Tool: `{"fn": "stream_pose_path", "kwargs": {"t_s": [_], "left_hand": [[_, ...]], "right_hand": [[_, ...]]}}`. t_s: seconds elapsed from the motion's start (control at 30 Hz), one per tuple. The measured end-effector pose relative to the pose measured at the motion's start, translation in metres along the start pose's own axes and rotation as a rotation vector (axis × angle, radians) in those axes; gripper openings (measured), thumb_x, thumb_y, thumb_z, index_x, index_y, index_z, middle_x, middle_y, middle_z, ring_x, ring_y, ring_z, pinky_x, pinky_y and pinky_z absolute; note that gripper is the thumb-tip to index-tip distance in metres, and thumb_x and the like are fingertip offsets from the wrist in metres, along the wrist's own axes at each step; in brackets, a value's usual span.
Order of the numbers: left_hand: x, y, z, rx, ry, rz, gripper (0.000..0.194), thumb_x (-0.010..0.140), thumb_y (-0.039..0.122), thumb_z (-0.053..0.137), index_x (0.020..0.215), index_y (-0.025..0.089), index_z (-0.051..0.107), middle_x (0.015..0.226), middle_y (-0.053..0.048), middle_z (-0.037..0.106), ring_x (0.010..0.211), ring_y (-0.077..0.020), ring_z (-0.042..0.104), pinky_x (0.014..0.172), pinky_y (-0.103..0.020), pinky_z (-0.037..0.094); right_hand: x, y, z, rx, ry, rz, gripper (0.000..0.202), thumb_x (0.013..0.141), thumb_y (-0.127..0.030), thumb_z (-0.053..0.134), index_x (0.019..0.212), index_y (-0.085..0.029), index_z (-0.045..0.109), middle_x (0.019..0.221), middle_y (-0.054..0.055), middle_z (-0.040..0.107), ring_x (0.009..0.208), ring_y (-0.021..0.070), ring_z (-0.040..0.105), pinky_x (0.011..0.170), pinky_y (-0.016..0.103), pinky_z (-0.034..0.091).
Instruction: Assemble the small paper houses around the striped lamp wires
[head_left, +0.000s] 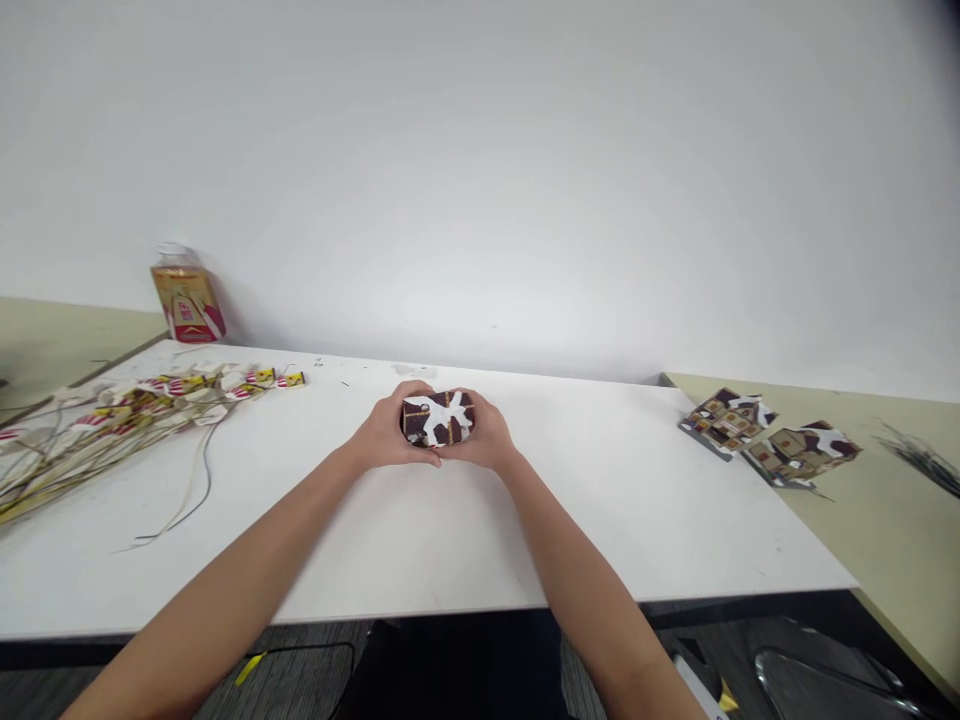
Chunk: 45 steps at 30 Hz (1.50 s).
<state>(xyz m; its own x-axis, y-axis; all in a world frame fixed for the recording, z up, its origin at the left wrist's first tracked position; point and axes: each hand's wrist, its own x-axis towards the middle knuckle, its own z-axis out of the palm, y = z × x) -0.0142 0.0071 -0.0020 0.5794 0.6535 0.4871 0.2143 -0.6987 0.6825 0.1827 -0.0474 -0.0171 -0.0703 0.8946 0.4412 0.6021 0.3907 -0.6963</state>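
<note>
Near the middle of the white table (pixel 600 510), a small brown-and-white patterned piece (pixel 438 418) is held between both hands. My left hand (pixel 391 430) wraps round its left side, with the thumb along the near edge. My right hand (pixel 484 432) closes round the right side, and the two thumbs nearly meet at the front. The piece shows gold lines and a white splash shape on top. Its underside and the far fingertips are mostly hidden.
At the left lies a bundle of wires with small red, yellow and white pieces (pixel 150 400). Behind it a bottle (pixel 187 300) stands against the wall. Two house-shaped pieces (pixel 726 422) sit at the right edge, with dark wires (pixel 922 458) farther right.
</note>
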Motion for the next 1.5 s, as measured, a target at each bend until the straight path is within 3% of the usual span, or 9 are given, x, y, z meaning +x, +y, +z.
{"fn": "stream_pose_path", "kwargs": {"t_s": [0.13,0.4,0.7,1.0,1.17,1.27,1.37,1.43,1.5], "left_hand": [[0.002,0.005,-0.002,0.086,-0.062,0.03,0.092,0.047,0.052,0.084,0.125,0.024,0.044,0.128,-0.011,0.053,0.11,-0.0291,0.059,0.088,-0.038,0.054],[0.001,-0.009,-0.001,0.219,-0.04,0.197,0.076,0.057,0.044,0.078,0.122,0.02,0.047,0.12,-0.01,0.062,0.108,-0.026,0.062,0.094,-0.037,0.052],[0.004,-0.023,0.0,0.225,-0.029,0.297,0.072,0.061,0.046,0.076,0.122,0.02,0.046,0.118,-0.012,0.064,0.104,-0.0257,0.065,0.088,-0.038,0.055],[0.013,-0.032,-0.002,0.351,-0.009,0.51,0.061,0.073,0.042,0.07,0.124,0.022,0.043,0.126,-0.015,0.058,0.121,-0.0261,0.053,0.103,-0.046,0.041],[0.014,-0.033,-0.006,0.407,-0.026,0.361,0.046,0.074,0.055,0.063,0.108,0.026,0.051,0.125,-0.014,0.058,0.12,-0.026,0.053,0.106,-0.05,0.036],[0.012,-0.032,-0.012,0.401,-0.019,0.324,0.047,0.072,0.059,0.062,0.105,0.027,0.052,0.122,-0.013,0.059,0.119,-0.0271,0.054,0.105,-0.051,0.037],[0.008,-0.027,-0.025,0.442,0.104,0.287,0.048,0.072,0.06,0.063,0.104,0.027,0.05,0.121,-0.012,0.059,0.12,-0.0279,0.053,0.104,-0.05,0.038],[0.004,-0.02,-0.039,0.479,0.326,0.233,0.053,0.072,0.056,0.064,0.112,0.026,0.045,0.122,-0.014,0.057,0.121,-0.0281,0.052,0.103,-0.05,0.039],[-0.002,-0.01,-0.06,0.489,0.552,0.142,0.062,0.076,0.05,0.062,0.125,0.023,0.033,0.128,-0.018,0.051,0.125,-0.0293,0.048,0.104,-0.053,0.036]], "right_hand": [[0.001,0.001,-0.003,-0.151,0.081,-0.157,0.07,0.055,-0.051,0.074,0.114,-0.023,0.049,0.107,0.005,0.065,0.088,0.0211,0.062,0.073,0.033,0.049],[0.008,0.014,-0.001,-0.38,0.198,-0.442,0.061,0.061,-0.056,0.068,0.105,-0.017,0.052,0.093,0.01,0.067,0.081,0.0234,0.059,0.074,0.036,0.041],[0.011,0.017,0.0,-0.451,0.188,-0.431,0.044,0.07,-0.043,0.062,0.104,-0.017,0.053,0.092,0.009,0.067,0.079,0.021,0.061,0.078,0.035,0.034],[0.011,0.023,0.0,-0.4,0.172,-0.423,0.05,0.073,-0.033,0.059,0.119,-0.016,0.049,0.122,0.014,0.06,0.11,0.0249,0.056,0.092,0.038,0.038],[0.01,0.017,0.0,-0.42,0.173,-0.405,0.047,0.081,-0.028,0.051,0.127,-0.019,0.045,0.132,0.014,0.054,0.12,0.0248,0.05,0.099,0.041,0.035],[0.009,0.015,0.001,-0.458,0.183,-0.373,0.056,0.081,-0.037,0.053,0.133,-0.02,0.04,0.139,0.015,0.046,0.127,0.0275,0.043,0.103,0.045,0.031],[0.007,0.016,0.0,-0.521,0.259,-0.355,0.073,0.076,-0.055,0.06,0.135,-0.018,0.039,0.144,0.018,0.038,0.132,0.0315,0.035,0.105,0.048,0.026],[0.003,0.019,-0.004,-0.558,0.312,-0.352,0.075,0.072,-0.062,0.063,0.131,-0.019,0.046,0.143,0.018,0.039,0.131,0.0333,0.035,0.105,0.05,0.025],[0.0,0.022,-0.008,-0.576,0.343,-0.341,0.056,0.073,-0.062,0.064,0.113,-0.024,0.06,0.138,0.013,0.048,0.129,0.0331,0.037,0.104,0.051,0.024]]}}
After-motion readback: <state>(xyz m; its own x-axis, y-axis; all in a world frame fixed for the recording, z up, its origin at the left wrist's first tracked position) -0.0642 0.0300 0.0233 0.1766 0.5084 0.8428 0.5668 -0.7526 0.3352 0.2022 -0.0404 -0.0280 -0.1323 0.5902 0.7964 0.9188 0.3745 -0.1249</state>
